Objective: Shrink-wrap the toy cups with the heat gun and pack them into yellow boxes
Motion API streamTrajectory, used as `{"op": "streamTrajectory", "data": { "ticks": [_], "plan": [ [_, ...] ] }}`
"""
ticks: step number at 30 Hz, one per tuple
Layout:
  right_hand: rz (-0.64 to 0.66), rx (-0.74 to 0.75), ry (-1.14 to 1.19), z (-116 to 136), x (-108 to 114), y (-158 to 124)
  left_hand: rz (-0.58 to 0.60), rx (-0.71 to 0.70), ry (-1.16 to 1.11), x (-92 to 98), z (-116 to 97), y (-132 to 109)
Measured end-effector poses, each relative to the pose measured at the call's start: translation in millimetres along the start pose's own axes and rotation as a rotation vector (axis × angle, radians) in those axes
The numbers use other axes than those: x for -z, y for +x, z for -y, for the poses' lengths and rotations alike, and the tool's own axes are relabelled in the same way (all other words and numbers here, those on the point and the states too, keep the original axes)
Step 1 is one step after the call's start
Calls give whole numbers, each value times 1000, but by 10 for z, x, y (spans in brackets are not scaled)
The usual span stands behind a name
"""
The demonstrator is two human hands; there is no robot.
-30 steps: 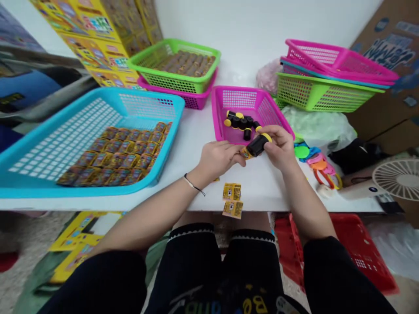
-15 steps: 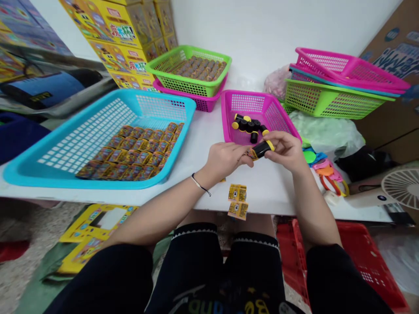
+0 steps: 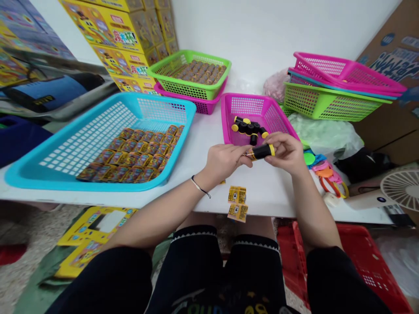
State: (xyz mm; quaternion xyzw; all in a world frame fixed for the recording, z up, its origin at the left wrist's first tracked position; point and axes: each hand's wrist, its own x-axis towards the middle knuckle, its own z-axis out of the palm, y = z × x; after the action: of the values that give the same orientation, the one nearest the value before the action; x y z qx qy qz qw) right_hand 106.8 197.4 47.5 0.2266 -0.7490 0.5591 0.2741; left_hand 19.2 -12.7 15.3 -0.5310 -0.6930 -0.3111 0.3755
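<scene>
Both my hands meet over the white table [image 3: 203,131] in front of a small pink basket [image 3: 227,115]. My right hand [image 3: 288,152] grips a black cylinder with a yellow end [image 3: 263,151], held level. My left hand [image 3: 224,160] pinches its other end, where a bit of yellow printed label shows. More black and yellow cylinders [image 3: 248,126] lie in the pink basket. Two yellow printed labels [image 3: 238,202] lie on the table edge below my hands. A big blue basket [image 3: 65,144] at the left holds rows of wrapped cylinders [image 3: 137,152].
A green basket of wrapped cylinders [image 3: 196,72] sits on a pink one at the back. Stacked green and pink baskets [image 3: 330,91] stand at the right, with plastic bags, coloured rings and a fan [image 3: 401,189]. Yellow boxes [image 3: 124,39] rise at the back left. A red crate [image 3: 360,257] is under the table.
My hands have turned the black cylinder from tilted to level and shifted slightly right. The view has moved a little.
</scene>
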Motion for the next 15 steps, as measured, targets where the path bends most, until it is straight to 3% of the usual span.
{"op": "streamTrajectory", "data": {
  "ticks": [5, 9, 15],
  "plan": [
    [-19, -29, -18, -5, -2, -4, 14, 16, 31, 0, 7, -6],
    [49, -36, 3, -3, 9, -13, 26, -62, 25, -5, 17, 17],
    [99, -51, -15, 37, 79, -23, 187, -30, -156, 16, -14, 103]
  ]
}}
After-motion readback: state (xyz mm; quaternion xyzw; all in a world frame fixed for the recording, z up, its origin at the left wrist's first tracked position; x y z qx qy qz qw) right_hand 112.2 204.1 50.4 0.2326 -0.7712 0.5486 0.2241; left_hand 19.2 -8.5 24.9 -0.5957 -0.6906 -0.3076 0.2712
